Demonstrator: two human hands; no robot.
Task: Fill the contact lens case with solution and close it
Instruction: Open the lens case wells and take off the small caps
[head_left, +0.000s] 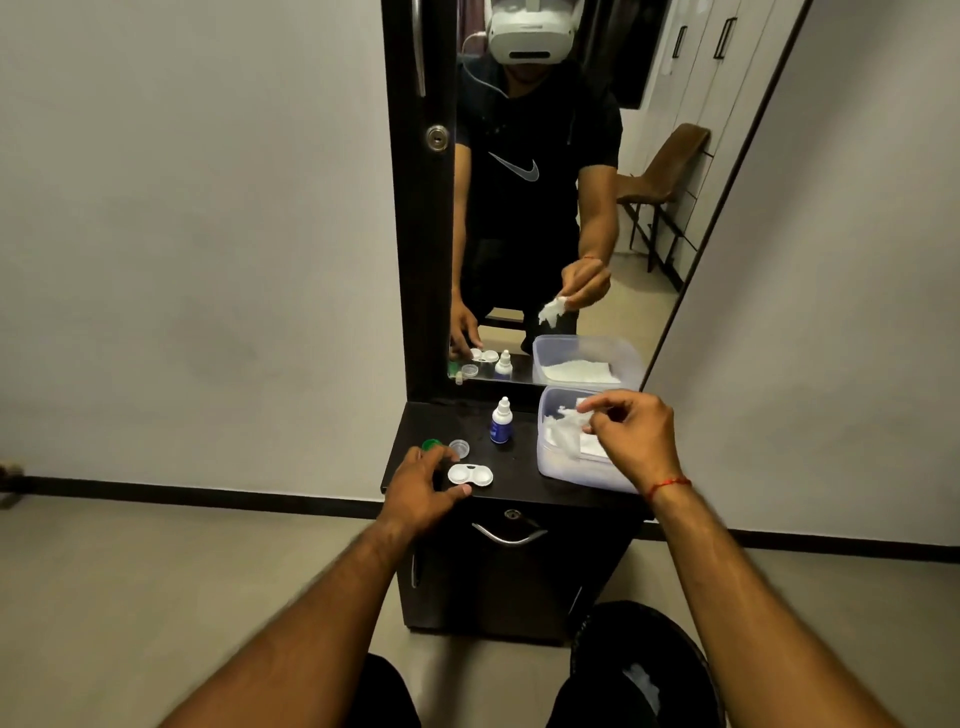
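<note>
A white two-well contact lens case (470, 475) lies uncapped on the dark dresser top (519, 480). A green cap (431, 445) and a clear cap (459, 448) lie just behind it. The small solution bottle (501, 422) with a blue label and white nozzle stands upright further back. My left hand (423, 488) rests on the top beside the case's left end, fingers apart, holding nothing. My right hand (631, 436) hovers over the plastic container (558, 470) and pinches a white tissue (563, 420) lifted out of it.
A tall mirror (540, 208) stands behind the dresser and reflects the person and the objects. The dresser has a drawer with a metal handle (509, 535) below. Grey walls flank it, and my knees are at the bottom of the view.
</note>
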